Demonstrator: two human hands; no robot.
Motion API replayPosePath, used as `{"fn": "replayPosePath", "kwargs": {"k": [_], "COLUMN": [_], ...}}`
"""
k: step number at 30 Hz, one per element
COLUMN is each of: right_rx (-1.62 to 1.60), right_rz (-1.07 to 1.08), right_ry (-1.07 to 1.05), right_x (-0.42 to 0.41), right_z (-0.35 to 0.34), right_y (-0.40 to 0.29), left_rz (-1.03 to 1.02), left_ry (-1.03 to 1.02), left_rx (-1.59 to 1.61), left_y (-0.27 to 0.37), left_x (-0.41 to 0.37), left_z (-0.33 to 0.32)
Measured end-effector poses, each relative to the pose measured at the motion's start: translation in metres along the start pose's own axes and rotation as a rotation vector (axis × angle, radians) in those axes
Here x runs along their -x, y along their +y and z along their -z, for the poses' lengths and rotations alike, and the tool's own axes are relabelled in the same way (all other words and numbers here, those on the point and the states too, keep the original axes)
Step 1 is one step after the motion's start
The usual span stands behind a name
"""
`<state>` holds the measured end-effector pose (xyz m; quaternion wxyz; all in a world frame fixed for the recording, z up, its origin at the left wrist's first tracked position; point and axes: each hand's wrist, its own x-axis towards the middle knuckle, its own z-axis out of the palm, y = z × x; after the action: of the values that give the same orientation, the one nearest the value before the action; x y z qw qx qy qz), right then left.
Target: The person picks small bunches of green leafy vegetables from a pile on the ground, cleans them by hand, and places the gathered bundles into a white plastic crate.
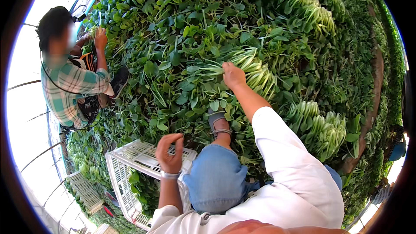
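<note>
My right hand (pixel 234 75) is closed around the pale stems of a small bunch of leafy greens (pixel 209 68), whose leaves point left. Against that hand's right side lies a row of bunched greens (pixel 255 68) with their pale stems showing. My left hand (pixel 170 153), with a band at the wrist, is raised above the edge of a white plastic crate (pixel 113 169); its fingers are apart and bent, and I see nothing in them. Inside the tilted crate are leafy greens (pixel 146 188).
A co-worker in a plaid shirt (pixel 70 81) crouches at the left, handling greens. More bunches (pixel 325 131) lie at the right, beside a bare soil strip (pixel 373 104). Another crate (pixel 85 190) stands at the lower left. My shod foot (pixel 219 122) is among the plants.
</note>
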<state>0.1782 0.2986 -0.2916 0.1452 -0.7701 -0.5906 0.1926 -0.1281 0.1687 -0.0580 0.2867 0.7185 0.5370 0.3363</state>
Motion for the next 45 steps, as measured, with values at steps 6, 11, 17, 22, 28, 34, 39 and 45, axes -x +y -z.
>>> {"fn": "replayPosePath", "kwargs": {"k": [6, 11, 17, 22, 28, 34, 39, 45], "right_rx": [-0.118, -0.22, -0.552, -0.4, -0.354, -0.757, -0.665, -0.896], "right_rz": [0.227, 0.277, 0.027, -0.28, -0.411, 0.126, 0.343, 0.272], "right_ry": [0.161, 0.213, 0.261, 0.518, 0.191, 0.173, 0.098, 0.007], "right_x": [-0.006, 0.026, 0.027, -0.006, -0.019, 0.061, 0.081, 0.082], "right_z": [-0.004, 0.031, 0.03, 0.039, 0.05, 0.1, 0.126, 0.132], "right_y": [0.008, 0.012, 0.036, 0.08, 0.088, 0.032, 0.002, -0.01], "left_rz": [-0.101, -0.255, -0.293, -0.545, -0.546, 0.28, -0.063, -0.096], "left_ry": [-0.327, -0.44, -0.797, -0.813, -0.268, -0.42, -0.579, -0.648], "left_rx": [0.036, -0.248, -0.64, -0.776, -0.389, 0.459, 0.232, 0.357], "left_y": [-0.013, -0.06, -0.129, -0.144, -0.111, -0.048, -0.028, -0.035], "left_x": [-0.085, -0.134, -0.154, -0.147, -0.155, -0.136, -0.136, -0.13], "left_z": [-0.117, -0.173, -0.217, -0.234, -0.199, -0.163, -0.172, -0.176]}}
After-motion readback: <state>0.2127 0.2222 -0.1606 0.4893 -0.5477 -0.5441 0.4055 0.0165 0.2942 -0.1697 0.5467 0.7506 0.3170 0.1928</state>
